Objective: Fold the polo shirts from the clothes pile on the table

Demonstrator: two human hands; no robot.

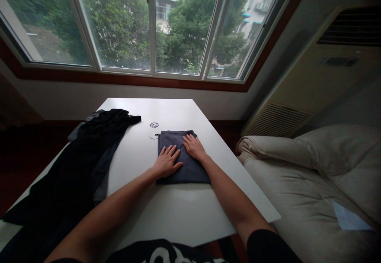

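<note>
Fingers lightly spread, both hands lie flat on the folded cloth (190, 169) — left hand (167, 162) nearer its left side, right hand (194, 146) at its upper right. It rests on the table (178, 211), right of the dark clothes (74, 164).

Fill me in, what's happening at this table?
A person has both hands, left hand and right hand, laid flat on a folded dark grey-blue cloth on the white table. Two small round items sit just beyond it, to the left. A loose heap of dark clothes lies along the table's left side.
</note>
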